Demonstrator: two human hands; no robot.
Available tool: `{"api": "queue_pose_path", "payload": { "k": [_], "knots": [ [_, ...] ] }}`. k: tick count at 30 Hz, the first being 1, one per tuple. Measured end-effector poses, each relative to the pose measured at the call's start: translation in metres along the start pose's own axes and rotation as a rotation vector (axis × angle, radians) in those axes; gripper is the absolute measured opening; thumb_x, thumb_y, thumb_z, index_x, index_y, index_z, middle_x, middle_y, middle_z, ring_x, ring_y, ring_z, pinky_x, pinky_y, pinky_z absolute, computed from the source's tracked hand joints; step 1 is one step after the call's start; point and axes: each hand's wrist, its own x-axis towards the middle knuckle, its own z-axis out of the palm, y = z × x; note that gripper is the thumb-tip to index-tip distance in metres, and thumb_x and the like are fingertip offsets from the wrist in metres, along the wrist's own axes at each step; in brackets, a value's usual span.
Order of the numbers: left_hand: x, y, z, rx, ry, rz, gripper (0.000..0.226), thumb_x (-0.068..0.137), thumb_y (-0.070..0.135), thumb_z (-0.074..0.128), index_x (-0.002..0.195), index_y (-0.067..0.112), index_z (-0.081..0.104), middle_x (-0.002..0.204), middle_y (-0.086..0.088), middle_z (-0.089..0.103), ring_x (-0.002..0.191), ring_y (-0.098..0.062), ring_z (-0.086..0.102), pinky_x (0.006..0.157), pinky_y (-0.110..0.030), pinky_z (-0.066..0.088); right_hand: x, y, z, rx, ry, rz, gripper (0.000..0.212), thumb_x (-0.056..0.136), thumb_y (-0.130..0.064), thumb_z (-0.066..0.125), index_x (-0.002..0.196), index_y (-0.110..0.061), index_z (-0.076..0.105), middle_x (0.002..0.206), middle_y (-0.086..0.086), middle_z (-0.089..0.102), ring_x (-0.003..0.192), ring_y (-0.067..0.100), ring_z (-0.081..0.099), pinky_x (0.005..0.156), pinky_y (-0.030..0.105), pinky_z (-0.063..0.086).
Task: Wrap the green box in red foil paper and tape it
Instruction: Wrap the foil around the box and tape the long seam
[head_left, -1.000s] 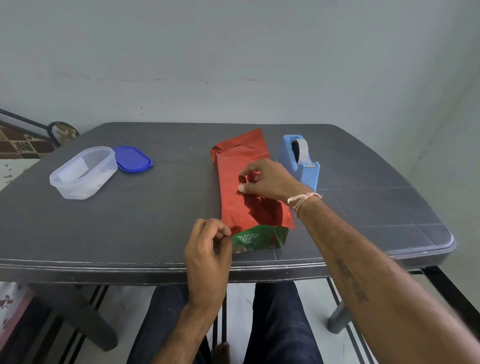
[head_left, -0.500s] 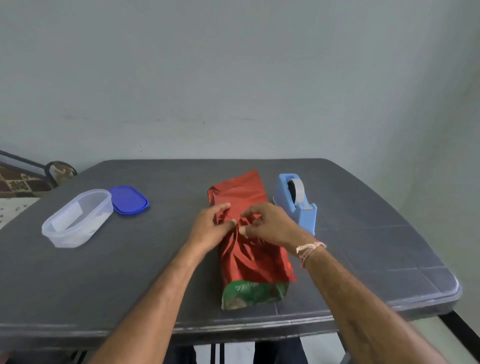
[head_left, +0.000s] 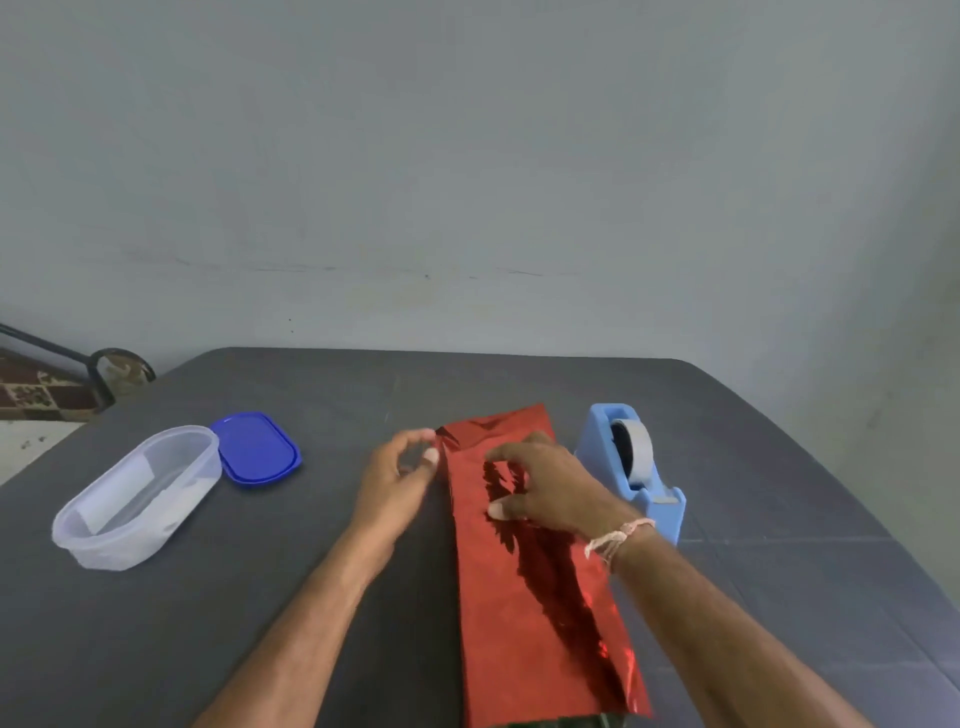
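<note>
Red foil paper (head_left: 530, 597) pressed flat by spread fingers of right hand (head_left: 545, 493); left hand (head_left: 397, 478) curled alongside, contents unclear; seam awaits tape.

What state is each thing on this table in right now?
red foil paper: wrapped round the green box, lying flat
green box: nearly covered, only its near end shows
tape dispenser: upright, roll loaded
clear container: open, lid off
blue lid: lying flat beside it
left hand: fingers curled by the foil's edge, hold unclear
right hand: fingertips press the foil
</note>
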Motion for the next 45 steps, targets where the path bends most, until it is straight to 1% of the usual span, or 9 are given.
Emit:
{"api": "queue_pose_path", "payload": {
  "k": [4, 8, 14, 19, 24, 31, 36, 41, 45],
  "knots": [
    [0.063, -0.006, 0.003, 0.177, -0.046, -0.056, 0.025, 0.105, 0.014, 0.054, 0.127, 0.011, 0.065, 0.131, -0.005, 0.065, 0.118, -0.02, 0.061, 0.096, -0.028, 0.047, 0.004, 0.003, 0.002, -0.001, -0.021, -0.004, 0.076, 0.079, -0.038, 0.085, 0.147, -0.031, 0.051, 0.128, -0.001, 0.045, 0.1, 0.012, 0.051, 0.097, 0.03, 0.047],
    [0.095, -0.007, 0.007, 0.168, -0.256, -0.138, 0.024, 0.105, 0.026, 0.054, 0.116, 0.014, 0.072, 0.095, 0.001, 0.065, 0.069, -0.007, 0.047, 0.053, -0.02, 0.033, 0.005, 0.004, 0.004, 0.001, -0.028, -0.001, 0.079, 0.08, -0.038, 0.084, 0.149, -0.033, 0.046, 0.131, -0.004, 0.043, 0.1, 0.012, 0.05, 0.098, 0.031, 0.047],
    [0.114, -0.015, 0.007, 0.171, -0.278, -0.124, 0.024, 0.104, 0.029, 0.058, 0.092, 0.016, 0.073, 0.074, 0.0, 0.054, 0.065, -0.01, 0.038, 0.052, -0.022, 0.026, 0.004, 0.007, 0.005, 0.028, -0.029, 0.006, 0.083, 0.081, -0.038, 0.084, 0.152, -0.035, 0.041, 0.144, -0.003, 0.039, 0.113, 0.017, 0.053, 0.104, 0.035, 0.048],
    [0.115, -0.008, 0.008, 0.22, -0.385, -0.191, 0.045, 0.098, 0.054, 0.056, 0.107, 0.015, 0.076, 0.093, 0.005, 0.072, 0.083, -0.009, 0.055, 0.068, -0.03, 0.035, 0.003, 0.007, 0.007, 0.036, -0.023, 0.006, 0.085, 0.082, -0.039, 0.083, 0.154, -0.036, 0.038, 0.15, -0.001, 0.036, 0.122, 0.021, 0.053, 0.106, 0.037, 0.047],
    [0.12, -0.012, 0.008, 0.201, -0.434, -0.123, 0.03, 0.095, 0.037, 0.069, 0.096, 0.008, 0.076, 0.086, 0.0, 0.072, 0.072, -0.001, 0.059, 0.064, -0.021, 0.04, 0.004, 0.009, 0.007, 0.039, -0.024, 0.011, 0.087, 0.081, -0.04, 0.083, 0.155, -0.036, 0.037, 0.151, -0.002, 0.036, 0.122, 0.021, 0.053, 0.106, 0.036, 0.047],
    [0.133, -0.011, 0.018, 0.033, -0.458, -0.221, 0.017, 0.101, 0.029, 0.062, 0.101, 0.015, 0.073, 0.116, 0.01, 0.072, 0.114, -0.011, 0.057, 0.083, -0.034, 0.038, 0.004, 0.01, 0.009, 0.046, -0.024, 0.021, 0.089, 0.082, -0.04, 0.082, 0.156, -0.035, 0.034, 0.156, -0.002, 0.033, 0.128, 0.022, 0.052, 0.11, 0.04, 0.046],
    [0.104, -0.016, 0.028, -0.103, 0.141, -0.156, 0.017, 0.101, 0.024, 0.06, 0.116, 0.015, 0.059, 0.115, -0.001, 0.061, 0.111, -0.023, 0.058, 0.085, -0.031, 0.045, 0.005, 0.011, 0.012, 0.067, 0.004, 0.025, 0.092, 0.08, -0.04, 0.084, 0.157, -0.033, 0.034, 0.155, 0.0, 0.033, 0.125, 0.023, 0.054, 0.108, 0.038, 0.046],
    [0.007, -0.007, 0.022, -0.059, -0.112, -0.096, 0.053, 0.094, 0.03, 0.071, 0.142, 0.031, 0.048, 0.145, 0.009, 0.047, 0.134, -0.009, 0.047, 0.098, -0.022, 0.045, 0.003, 0.014, 0.014, 0.146, 0.059, 0.05, 0.095, 0.075, -0.038, 0.089, 0.155, -0.029, 0.038, 0.148, 0.001, 0.04, 0.119, 0.023, 0.058, 0.106, 0.038, 0.048],
    [-0.031, -0.003, 0.028, 0.04, -0.346, -0.048, 0.073, 0.1, 0.025, 0.064, 0.16, 0.035, 0.024, 0.167, 0.014, 0.003, 0.152, 0.002, -0.002, 0.124, -0.025, 0.007, -0.004, 0.015, 0.013, 0.326, 0.131, 0.09, 0.087, 0.074, -0.025, 0.091, 0.149, -0.026, 0.047, 0.138, 0.003, 0.049, 0.098, 0.017, 0.068, 0.094, 0.028, 0.053]
  ]
}}
